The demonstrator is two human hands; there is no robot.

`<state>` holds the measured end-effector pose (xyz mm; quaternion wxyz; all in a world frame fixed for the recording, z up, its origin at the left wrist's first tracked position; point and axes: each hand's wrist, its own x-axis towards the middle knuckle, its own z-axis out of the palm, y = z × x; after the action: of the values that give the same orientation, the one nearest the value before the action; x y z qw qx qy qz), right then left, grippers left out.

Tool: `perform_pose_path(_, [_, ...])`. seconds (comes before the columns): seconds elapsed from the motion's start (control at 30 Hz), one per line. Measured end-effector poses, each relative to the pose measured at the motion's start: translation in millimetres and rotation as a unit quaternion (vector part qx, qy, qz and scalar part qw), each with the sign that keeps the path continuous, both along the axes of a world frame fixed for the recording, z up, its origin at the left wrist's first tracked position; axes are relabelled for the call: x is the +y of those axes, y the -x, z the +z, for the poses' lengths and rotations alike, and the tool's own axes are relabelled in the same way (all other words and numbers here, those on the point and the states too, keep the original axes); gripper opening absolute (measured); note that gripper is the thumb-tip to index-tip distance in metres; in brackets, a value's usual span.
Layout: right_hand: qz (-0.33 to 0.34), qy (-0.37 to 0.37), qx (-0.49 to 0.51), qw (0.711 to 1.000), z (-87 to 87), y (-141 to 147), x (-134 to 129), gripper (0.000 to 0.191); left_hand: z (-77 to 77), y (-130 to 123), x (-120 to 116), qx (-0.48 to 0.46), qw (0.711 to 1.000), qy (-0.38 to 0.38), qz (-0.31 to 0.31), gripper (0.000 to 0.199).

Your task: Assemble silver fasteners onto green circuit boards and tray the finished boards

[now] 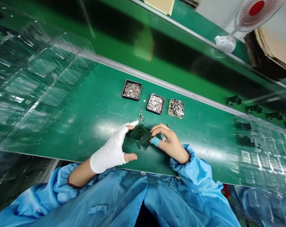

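Note:
Between my two hands is a dark green-black plastic part (141, 135) with notched edges and small prongs along its lower side. My right hand (168, 141), with blue tape round the thumb, pinches the part's right end. Wearing a white glove that leaves the thumb tip bare, my left hand (114, 146) curves round the left side, its thumb spread well away. Whether its fingertips touch the part I cannot tell. Beyond the hands lie several small loose metal pieces (141, 116).
Small metal pieces fill a left black tray (131, 98), a middle black tray (154, 112) and a yellowish tray (181, 117). Clear plastic trays (45, 75) are stacked left; another clear tray (263, 157) lies right, near several dark parts (234, 101). A fan (225, 44) stands on the shelf.

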<state>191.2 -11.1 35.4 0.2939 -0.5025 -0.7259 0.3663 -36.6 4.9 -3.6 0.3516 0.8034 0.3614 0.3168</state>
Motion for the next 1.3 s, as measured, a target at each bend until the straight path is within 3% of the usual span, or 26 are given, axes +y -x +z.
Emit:
perform_pose_path(0.07, [0.047, -0.063, -0.07, 0.994, 4.5, 8, -7, 0.003, 0.6, -1, 3, 0.04, 0.998, -0.047, 0.004, 0.08])
perform_pose_path(0.17, [0.135, -0.139, -0.122, 0.973, 7.9, 6, -9, 0.013, 1.8, -6, 6, 0.109, 0.988, -0.112, -0.016, 0.062])
perform_pose_path(0.2, [0.132, -0.152, -0.119, 0.972, 7.6, -1, -6, 0.014, 2.6, -7, 7, 0.123, 0.985, -0.119, -0.026, 0.057])
perform_pose_path(0.27, [0.04, -0.167, -0.123, 0.977, 4.5, -26, 6, 0.016, 5.0, -8, 7, 0.136, 0.983, -0.119, -0.038, 0.051])
perform_pose_path(0.3, [-0.046, -0.174, -0.139, 0.974, 1.7, -42, 15, 0.017, 6.4, -9, 7, 0.138, 0.983, -0.116, -0.039, 0.049])
perform_pose_path(0.37, [-0.183, -0.171, -0.211, 0.945, -6.2, -74, 34, 0.017, 9.0, -8, 7, 0.136, 0.984, -0.112, -0.041, 0.048])
perform_pose_path(0.43, [-0.21, -0.153, -0.283, 0.923, -15.2, -97, 49, 0.017, 10.4, -8, 7, 0.133, 0.984, -0.107, -0.041, 0.048])
perform_pose_path(0.53, [-0.203, -0.142, -0.332, 0.91, -24.6, -110, 59, 0.015, 9.4, -8, 7, 0.13, 0.986, -0.1, -0.037, 0.048])
perform_pose_path(0.6, [-0.211, -0.144, -0.302, 0.919, -25.8, -109, 58, 0.012, 7.8, -7, 7, 0.127, 0.987, -0.095, -0.032, 0.049])
perform_pose_path(0.7, [-0.237, -0.11, -0.147, 0.954, -23.3, -111, 55, 0.012, 6.8, -3, 8, 0.114, 0.99, -0.081, -0.028, 0.053])
perform_pose_path(0.77, [-0.259, -0.04, -0.018, 0.965, -22.6, -116, 55, 0.016, 7.6, -1, 9, 0.103, 0.992, -0.07, -0.024, 0.055])
perform_pose_path(0.83, [-0.286, 0.038, 0.073, 0.955, -24.4, -121, 57, 0.021, 8.8, 0, 11, 0.093, 0.993, -0.065, -0.016, 0.055])
perform_pose_path(0.9, [-0.309, 0.083, 0.109, 0.941, -27.1, -125, 59, 0.022, 9.8, 1, 13, 0.083, 0.994, -0.069, -0.005, 0.052])
perform_pose_path(1.0, [-0.329, 0.028, 0.039, 0.943, -26.2, -123, 56, 0.019, 11.3, 3, 17, 0.065, 0.994, -0.081, 0.014, 0.047])
perform_pose_path(1.13, [-0.234, -0.061, -0.074, 0.967, -6.1, -93, 40, 0.024, 18.1, 0, 18, 0.067, 0.99, -0.103, 0.064, 0.031])
perform_pose_path(1.2, [-0.138, -0.076, -0.094, 0.983, 7.8, -67, 28, 0.02, 24.1, -5, 17, 0.082, 0.985, -0.132, 0.07, 0.026])
perform_pose_path(1.3, [0.035, -0.116, -0.109, 0.987, 22.0, -26, 10, 0.019, 32.1, -17, 15, 0.113, 0.976, -0.183, 0.032, 0.03])
